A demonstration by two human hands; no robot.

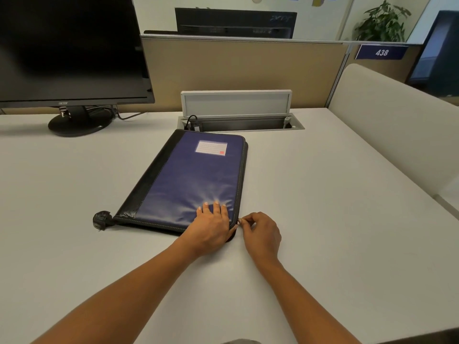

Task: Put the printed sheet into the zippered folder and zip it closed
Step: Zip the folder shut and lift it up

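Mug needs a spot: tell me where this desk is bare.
Bare desk right of the folder up to the side partition, and left of it near the monitor base. Crowded at the folder's near corner: left hand, right hand.

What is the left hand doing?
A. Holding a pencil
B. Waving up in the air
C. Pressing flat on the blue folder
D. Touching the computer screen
C: the left hand lies flat, fingers spread, on the blue folder, and the cover puckers around the fingertips.
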